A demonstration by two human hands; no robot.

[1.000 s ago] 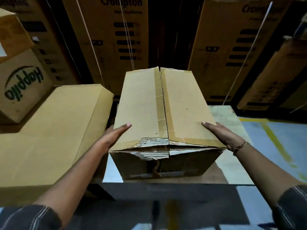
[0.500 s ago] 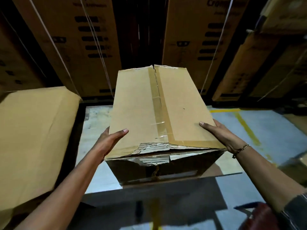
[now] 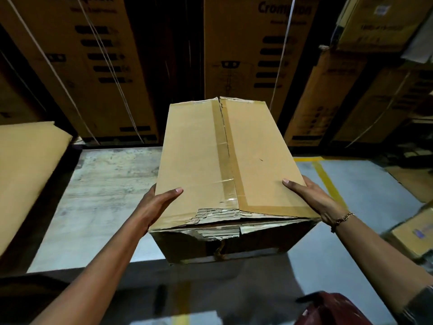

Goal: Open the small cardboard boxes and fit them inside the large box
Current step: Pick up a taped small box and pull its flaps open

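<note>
Cardboard everywhere. I've got the brown rectangular cardboard box (image 3: 220, 165) between both hands, held over the near right part of the pale grey scuffed counter (image 3: 103, 198). My left hand (image 3: 157, 205) grips the box's left side w/ the thumb lying on top near the near-left corner; my right hand (image 3: 311, 198) does the same on the right side, thumb on the top flap, thin gold chain bracelet (image 3: 344, 218) at the wrist. Both grips closed on the box, fingers wrapped round the sides & out of sight underneath.

Box top: two flaps meeting along a centre seam, clear tape (image 3: 226, 170) running down it, partly lifted. Near edge is torn & ragged, paper layers peeling. Whether the box touches the counter or hangs just above it, can't tell.

Left of the counter, a large plain tan cardboard box (image 3: 25, 174), well apart from mine. Far side: tall brown printed cartons (image 3: 248, 55) strapped w/ white bands. Right, grey floor w/ a yellow painted line (image 3: 328, 181).
</note>
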